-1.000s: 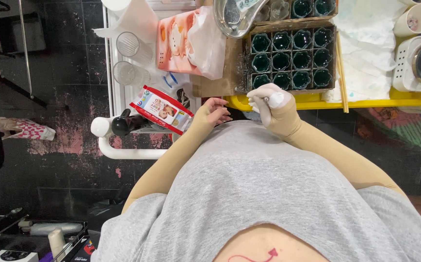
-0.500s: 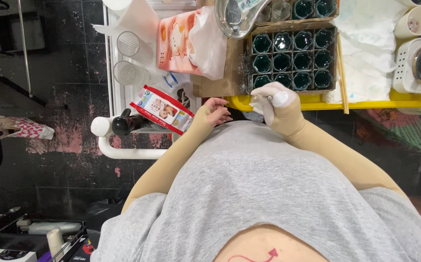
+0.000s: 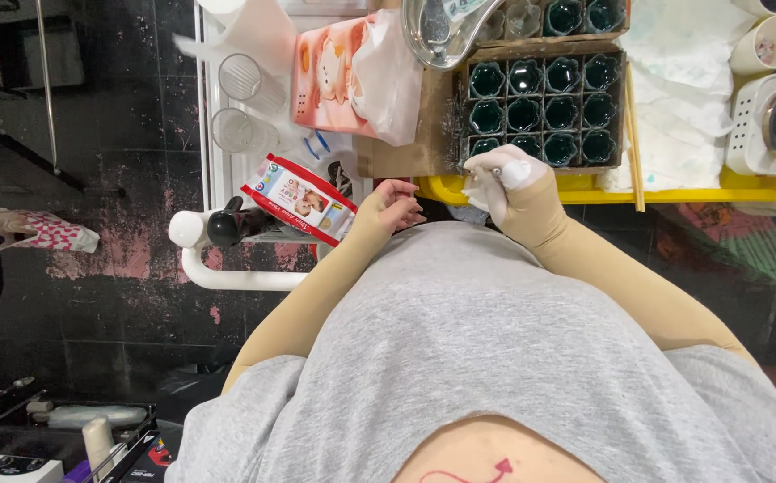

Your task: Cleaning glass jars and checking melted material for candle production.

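Fingers (image 3: 495, 172) of my right hand (image 3: 511, 190) are closed around a small metal-tipped tool (image 3: 493, 176), looks like a thin stick or spoon handle, with a bit of white tissue (image 3: 476, 188) bunched under it; gloved in white, tan sleeve behind. Left hand (image 3: 392, 205) is loosely curled, gripping nothing, resting near my belly just right of the red-and-white wipes pack (image 3: 299, 198). The right hand sits at the near edge of the cardboard tray (image 3: 424, 125) of flower-shaped cups (image 3: 526, 111) filled with dark green liquid or jelly, touching or just over the near-left cup; can't tell which. I judge the step as working the tool at the near row of cups, maybe wiping the tip. Next move likely needs the tip steered into one cup without nudging neighbours, wrist kept steady. Yellow tray (image 3: 674, 190) runs under the box; steel bowl (image 3: 442, 31) at far side, white cloth (image 3: 674, 98) to the right.
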